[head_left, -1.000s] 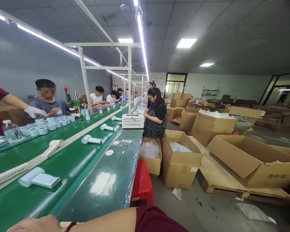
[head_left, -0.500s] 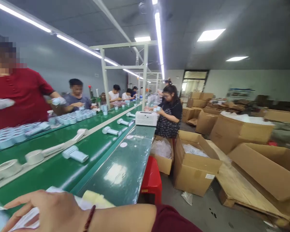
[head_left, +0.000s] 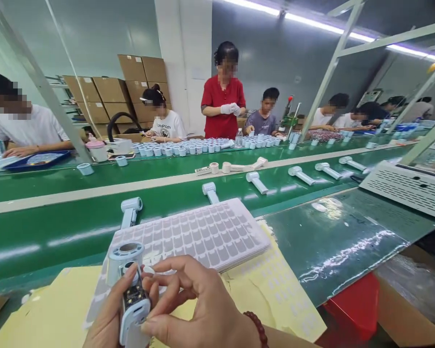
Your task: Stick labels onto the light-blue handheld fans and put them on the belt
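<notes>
A light blue handheld device with a round head and an exposed dark circuit board stands in front of me, wrapped by the fingers of my left hand. My right hand, with a dark red bead bracelet, comes from the right. Its thumb touches the device's lower end and its bent fingers are at the board's side; a small pale piece shows near the fingertips. Beyond them lies a sheet of grey stickers on yellow paper.
Similar blue devices lie along the green conveyor. A white slotted box stands at right, above a red stool. Across the belt, several people work beside rows of blue cups.
The view has swung left, from the boxes on the right to the belt straight ahead. Both hands are now together on a device; earlier one hand was seen reaching at the lower left.
</notes>
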Action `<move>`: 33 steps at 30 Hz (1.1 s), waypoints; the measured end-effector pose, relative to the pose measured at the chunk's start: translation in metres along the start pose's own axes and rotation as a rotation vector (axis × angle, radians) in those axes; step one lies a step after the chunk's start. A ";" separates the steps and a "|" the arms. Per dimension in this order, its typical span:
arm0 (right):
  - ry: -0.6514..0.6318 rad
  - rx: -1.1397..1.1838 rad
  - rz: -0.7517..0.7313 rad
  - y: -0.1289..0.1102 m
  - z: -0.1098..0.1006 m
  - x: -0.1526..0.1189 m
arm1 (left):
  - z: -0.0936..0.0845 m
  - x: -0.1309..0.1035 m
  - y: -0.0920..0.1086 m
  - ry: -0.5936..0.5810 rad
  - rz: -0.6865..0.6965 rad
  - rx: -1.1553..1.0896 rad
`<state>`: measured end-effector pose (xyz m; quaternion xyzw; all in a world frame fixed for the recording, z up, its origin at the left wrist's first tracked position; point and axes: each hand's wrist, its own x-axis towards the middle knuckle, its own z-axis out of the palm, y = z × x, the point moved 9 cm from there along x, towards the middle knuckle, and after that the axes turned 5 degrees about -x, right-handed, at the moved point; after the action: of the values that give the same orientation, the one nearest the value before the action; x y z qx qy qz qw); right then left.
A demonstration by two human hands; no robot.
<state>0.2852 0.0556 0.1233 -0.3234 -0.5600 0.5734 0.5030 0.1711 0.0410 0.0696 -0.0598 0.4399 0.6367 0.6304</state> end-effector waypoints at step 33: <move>0.016 -0.211 -0.066 -0.007 0.017 0.005 | -0.007 -0.004 0.011 0.042 0.058 -0.099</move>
<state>0.2699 0.0539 0.1339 -0.3606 -0.6236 0.4918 0.4891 0.1592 0.0357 0.0733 -0.0913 0.4225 0.6745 0.5985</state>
